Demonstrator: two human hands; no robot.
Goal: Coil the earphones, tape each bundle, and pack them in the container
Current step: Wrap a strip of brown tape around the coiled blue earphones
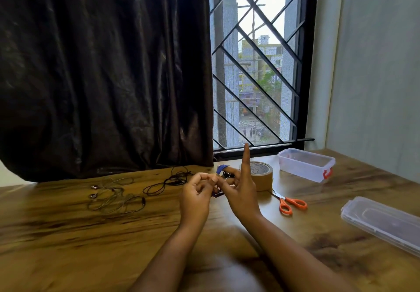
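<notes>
Above the middle of the wooden table, my left hand [197, 197] and my right hand [241, 191] meet around a blue earphone cable [221, 169]. The cable is wound around the fingers of my right hand, whose index finger points straight up. My left hand pinches the cable's end beside it. A black earphone [167, 181] lies loose on the table to the left. Farther left lies a grey earphone [114, 197] in a tangle. A roll of brown tape [261, 179] stands just behind my right hand. The clear container [305, 164] with red clips stands open at the back right.
Orange-handled scissors [292, 204] lie to the right of my hands. The container's clear lid [384, 222] rests near the table's right edge. A dark curtain [102, 75] hangs behind the table on the left, with a barred window [261, 64] behind on the right.
</notes>
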